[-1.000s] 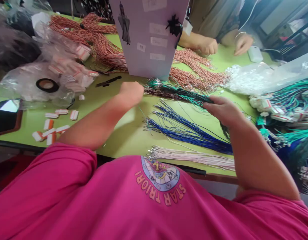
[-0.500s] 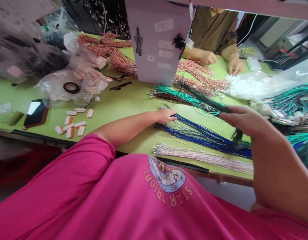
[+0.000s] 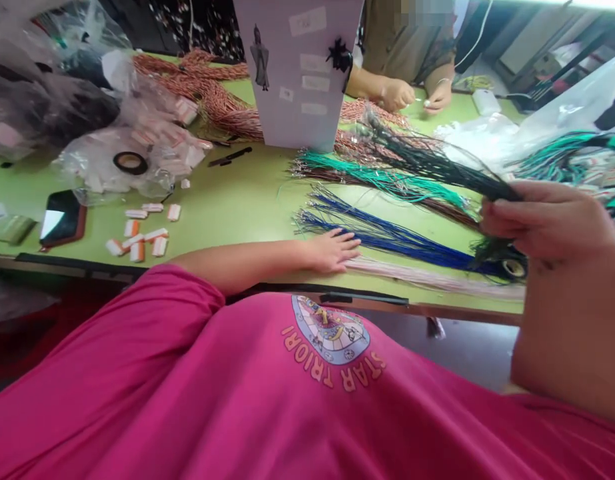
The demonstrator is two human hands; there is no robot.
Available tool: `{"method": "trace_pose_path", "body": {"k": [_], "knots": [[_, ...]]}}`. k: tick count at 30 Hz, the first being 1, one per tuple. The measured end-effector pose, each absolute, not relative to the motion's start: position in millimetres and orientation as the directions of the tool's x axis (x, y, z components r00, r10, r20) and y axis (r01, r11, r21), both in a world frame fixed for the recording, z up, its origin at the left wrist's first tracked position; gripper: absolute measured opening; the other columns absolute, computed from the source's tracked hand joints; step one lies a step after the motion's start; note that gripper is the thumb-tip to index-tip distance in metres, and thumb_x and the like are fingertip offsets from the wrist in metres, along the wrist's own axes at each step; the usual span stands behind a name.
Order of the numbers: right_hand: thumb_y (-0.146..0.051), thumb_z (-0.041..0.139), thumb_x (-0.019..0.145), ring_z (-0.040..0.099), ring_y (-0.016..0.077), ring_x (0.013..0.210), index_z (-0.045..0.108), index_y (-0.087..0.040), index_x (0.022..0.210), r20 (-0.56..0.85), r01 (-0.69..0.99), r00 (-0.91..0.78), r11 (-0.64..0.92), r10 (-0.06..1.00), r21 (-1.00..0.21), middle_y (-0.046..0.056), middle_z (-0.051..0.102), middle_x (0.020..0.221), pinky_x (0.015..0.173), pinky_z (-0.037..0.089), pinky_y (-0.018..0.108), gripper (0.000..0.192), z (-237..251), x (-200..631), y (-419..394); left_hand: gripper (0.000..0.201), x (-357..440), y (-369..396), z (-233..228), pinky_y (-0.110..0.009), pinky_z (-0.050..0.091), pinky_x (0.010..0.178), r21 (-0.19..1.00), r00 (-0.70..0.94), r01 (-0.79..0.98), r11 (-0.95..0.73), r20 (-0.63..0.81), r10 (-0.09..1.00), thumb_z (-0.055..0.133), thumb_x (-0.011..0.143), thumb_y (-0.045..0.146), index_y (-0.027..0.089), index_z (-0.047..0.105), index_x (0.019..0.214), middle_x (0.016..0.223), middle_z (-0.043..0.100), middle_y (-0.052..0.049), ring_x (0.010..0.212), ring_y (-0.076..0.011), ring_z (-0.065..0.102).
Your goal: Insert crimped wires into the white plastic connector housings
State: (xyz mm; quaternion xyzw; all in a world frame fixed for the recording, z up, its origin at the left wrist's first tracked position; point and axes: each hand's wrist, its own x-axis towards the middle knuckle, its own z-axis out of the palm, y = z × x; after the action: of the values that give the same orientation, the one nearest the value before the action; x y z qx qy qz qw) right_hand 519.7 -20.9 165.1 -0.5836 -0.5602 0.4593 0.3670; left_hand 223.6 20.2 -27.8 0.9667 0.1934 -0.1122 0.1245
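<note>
My right hand (image 3: 547, 213) is wrapped round a bundle of black wires (image 3: 437, 163), lifted above the bench, its loose far ends fanning toward the upper left. My left hand (image 3: 332, 251) lies with fingers spread over the near end of the white wires (image 3: 412, 272), its fingertips at the edge of the blue wires (image 3: 402, 237). The hand hides the white wires' tips. Behind the blue bundle lie green wires (image 3: 372, 172) with brown wires (image 3: 332, 175) alongside. A roll of tape (image 3: 514, 268) shows beneath my right hand.
A tall panel (image 3: 297, 80) stands at the back. Across the bench, a co-worker's hands (image 3: 398, 95) are near red twisted wires. To the left are a phone (image 3: 62, 217), small orange-and-white pieces (image 3: 137, 243), black tape (image 3: 130, 163) and plastic bags (image 3: 87, 153).
My left hand has moved from the blue wires toward me onto the white ones, its fingers spreading. My right hand has shifted right with the black bundle, which has fanned out.
</note>
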Motion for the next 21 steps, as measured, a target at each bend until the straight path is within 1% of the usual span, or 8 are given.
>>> {"method": "trace_pose_path", "body": {"k": [4,6,10,14,16,18,19,21], "knots": [[-0.049,0.086,0.064,0.027,0.0052,0.047,0.059,-0.021,0.064,0.169,0.242,0.113,0.138,0.979,-0.960,-0.006,0.033,0.051,0.053,0.013,0.032,0.039,164,538,-51,0.067,230,59,-26,-0.056,0.010,0.126,0.168,0.886,0.417,-0.893,-0.296,0.358,0.031,0.099,0.050,0.022,0.032,0.159,0.170,0.017,-0.006,0.159,-0.0301,0.012],[-0.044,0.082,0.069,0.030,0.0073,0.049,0.061,-0.022,0.066,0.216,0.304,0.139,0.166,0.966,-0.938,-0.005,0.038,0.053,0.053,0.017,0.033,0.031,153,541,-64,0.068,234,68,-21,-0.057,0.010,0.126,0.178,0.887,0.415,-0.892,-0.295,0.354,0.037,0.097,0.051,0.020,0.034,0.158,0.170,0.017,-0.008,0.158,-0.0326,0.012],[-0.045,0.068,0.078,0.040,0.0126,0.058,0.061,-0.021,0.070,-0.018,0.567,-0.198,0.100,0.980,-0.817,-0.001,0.048,0.063,0.056,0.029,0.030,0.026,97,522,-82,0.071,222,71,-5,-0.050,0.018,0.127,0.369,0.875,0.484,-0.794,-0.169,0.454,0.056,0.090,0.041,0.014,0.040,0.153,0.168,0.022,-0.014,0.157,-0.0315,0.020],[-0.046,0.049,0.088,0.048,0.0154,0.068,0.052,-0.022,0.074,-0.169,0.645,-0.516,0.251,0.840,-0.722,0.000,0.053,0.069,0.065,0.038,0.029,0.028,27,481,-89,0.059,178,63,29,-0.040,0.040,0.116,0.655,0.715,0.532,-0.536,-0.010,0.699,0.021,0.104,0.034,0.004,0.019,0.154,0.161,0.034,-0.023,0.144,-0.0196,0.043],[-0.044,0.045,0.090,0.047,0.0151,0.066,0.047,-0.022,0.075,-0.220,0.704,-0.519,0.267,0.826,-0.658,0.000,0.052,0.070,0.065,0.035,0.028,0.026,6,465,-88,0.059,162,49,49,-0.037,0.046,0.110,0.798,0.724,0.428,-0.425,-0.021,0.689,0.011,0.105,0.038,0.005,0.019,0.153,0.157,0.041,-0.023,0.136,-0.0173,0.051],[-0.043,0.043,0.090,0.047,0.0152,0.067,0.045,-0.023,0.076,-0.239,0.741,-0.502,0.270,0.831,-0.615,0.000,0.053,0.071,0.065,0.034,0.028,0.025,-2,457,-83,0.065,161,27,64,-0.038,0.042,0.114,0.774,0.819,0.397,-0.494,-0.055,0.572,0.027,0.102,0.050,0.007,0.030,0.150,0.156,0.044,-0.020,0.140,-0.0210,0.048],[-0.043,0.043,0.090,0.047,0.0154,0.067,0.045,-0.023,0.077,-0.240,0.744,-0.502,0.274,0.831,-0.609,0.001,0.053,0.072,0.065,0.034,0.028,0.025,-2,456,-81,0.073,166,14,68,-0.039,0.037,0.118,0.699,0.867,0.407,-0.587,-0.094,0.489,0.044,0.096,0.057,0.010,0.035,0.150,0.159,0.041,-0.018,0.145,-0.0249,0.043],[-0.043,0.044,0.090,0.048,0.0155,0.069,0.046,-0.022,0.077,-0.232,0.735,-0.518,0.289,0.823,-0.613,0.001,0.055,0.073,0.066,0.035,0.027,0.025,1,458,-76,0.100,183,-10,66,-0.043,0.033,0.120,0.478,0.909,0.415,-0.774,-0.186,0.373,0.069,0.077,0.062,0.016,0.029,0.157,0.161,0.037,-0.017,0.147,-0.0327,0.038]]}}
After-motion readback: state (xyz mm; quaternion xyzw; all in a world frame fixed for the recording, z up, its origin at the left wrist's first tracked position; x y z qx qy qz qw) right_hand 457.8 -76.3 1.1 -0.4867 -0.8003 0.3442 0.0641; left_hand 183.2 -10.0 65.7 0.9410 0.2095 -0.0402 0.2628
